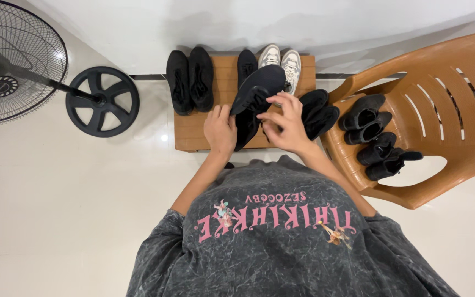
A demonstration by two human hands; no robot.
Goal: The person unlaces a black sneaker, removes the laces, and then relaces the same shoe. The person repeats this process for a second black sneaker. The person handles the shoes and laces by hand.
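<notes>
Hands [254, 129] gripping black shoe [257, 93], seemingly at laces, wooden rack [193, 132]

Single view: a head-worn camera, aimed almost straight down over the wearer's chest. The grey shirt [281, 242] fills the lower frame at close range. The wooden surface [193, 132] lies near the frame centre, farther off. The floor [56, 220], fan [12, 60] and chair [446, 110] occupy the margins.

standing fan [15, 66], brown plastic chair [446, 82], white sneakers [281, 61], possibly wooden bench [193, 129]
</notes>
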